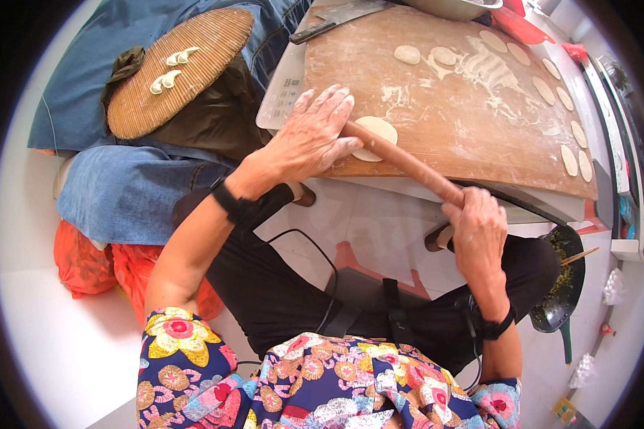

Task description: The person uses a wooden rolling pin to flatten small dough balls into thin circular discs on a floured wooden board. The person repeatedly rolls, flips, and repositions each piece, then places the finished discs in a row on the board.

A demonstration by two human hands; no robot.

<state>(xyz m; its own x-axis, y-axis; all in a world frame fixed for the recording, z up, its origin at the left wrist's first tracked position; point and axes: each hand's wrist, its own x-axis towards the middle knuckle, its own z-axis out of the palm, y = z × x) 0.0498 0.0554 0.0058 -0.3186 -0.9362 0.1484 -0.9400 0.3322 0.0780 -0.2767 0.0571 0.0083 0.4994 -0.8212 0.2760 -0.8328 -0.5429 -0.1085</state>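
Note:
A wooden rolling pin (pixel 416 166) lies slantwise over the near edge of a floured wooden board (pixel 434 118). My left hand (pixel 319 134) is at its far-left end, fingers stretched out and thumb along the near side. The other end is wrapped by my right hand (pixel 480 230), out past the board's front edge. Partly beneath the pin, close to my left hand, is a flat round dough wrapper (pixel 378 131). Flour dusts my fingers. Two small dough rounds (pixel 407 54) sit farther back, and several rolled wrappers (pixel 543 90) are spread along the right side.
A cleaver (pixel 349 19) rests at the board's back left, near a metal bowl (pixel 456 6). Left of the board, a woven reed tray (pixel 193 69) carries several shaped dumplings (pixel 174 67) above blue denim cloth (pixel 129 187). A dark pan (pixel 563 284) with chopped filling stands right of my knee.

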